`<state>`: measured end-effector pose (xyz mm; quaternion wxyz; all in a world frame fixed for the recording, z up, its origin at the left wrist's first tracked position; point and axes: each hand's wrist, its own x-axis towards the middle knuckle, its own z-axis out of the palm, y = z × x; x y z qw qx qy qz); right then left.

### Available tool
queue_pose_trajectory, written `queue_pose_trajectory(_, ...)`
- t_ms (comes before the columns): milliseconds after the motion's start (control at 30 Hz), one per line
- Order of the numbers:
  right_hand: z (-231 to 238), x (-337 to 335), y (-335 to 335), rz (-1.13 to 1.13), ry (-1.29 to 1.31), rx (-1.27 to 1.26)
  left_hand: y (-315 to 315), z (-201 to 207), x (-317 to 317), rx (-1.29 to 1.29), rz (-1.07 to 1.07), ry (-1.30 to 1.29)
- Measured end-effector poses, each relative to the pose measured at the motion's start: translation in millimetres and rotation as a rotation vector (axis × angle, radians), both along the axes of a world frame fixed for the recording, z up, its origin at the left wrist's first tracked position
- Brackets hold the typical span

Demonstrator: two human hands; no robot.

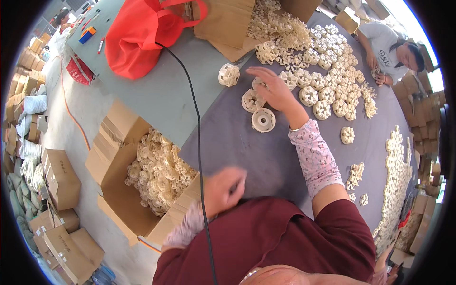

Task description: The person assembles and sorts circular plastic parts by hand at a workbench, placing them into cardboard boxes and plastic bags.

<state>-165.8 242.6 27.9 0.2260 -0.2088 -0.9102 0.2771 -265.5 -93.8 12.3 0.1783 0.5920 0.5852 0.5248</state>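
My right hand (274, 90) reaches over the grey table with its fingers stretched apart around a cream openwork plastic ball (258, 81), partly covered by the hand; a firm grip does not show. Close to it stand a cream cage-like piece (229, 75), another openwork piece (252, 100) and a round ring-shaped piece (263, 120) with a hole in its middle. My left hand (225, 190) is near my body, by the table's near edge and the open carton. Motion smears its bent fingers, and anything inside them is hidden.
Many assembled balls (327, 80) cover the table's far right, beside a loose heap (280, 28). An open carton (114, 190) of cream parts stands at left. A black cable (194, 95) crosses the view near a red bag (135, 42). Another person (387, 52) works across the table.
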Motion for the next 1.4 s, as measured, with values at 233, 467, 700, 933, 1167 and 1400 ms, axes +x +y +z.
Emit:
queue_pose_trajectory(233,18,3,30,0.004,-0.418,0.061,218,5,-89,0.088,0.403,0.652)
queue_pose_trajectory(467,73,47,2,-0.134,-0.241,0.050,237,-17,-115,-0.176,0.272,0.376)
queue_pose_trajectory(700,33,77,-22,-0.204,-0.334,0.058,228,2,-58,-0.210,-0.084,0.241)
queue_pose_trajectory(933,18,73,-104,-0.360,0.234,0.067,227,4,-66,-0.306,-0.208,0.275)
queue_pose_trajectory(1167,-12,67,-145,-0.268,0.051,0.011,223,3,-56,-0.189,-0.263,0.451)
queue_pose_trajectory(1400,-37,112,-126,-0.208,0.574,-0.832,99,-10,-77,-0.253,-0.692,-0.791)
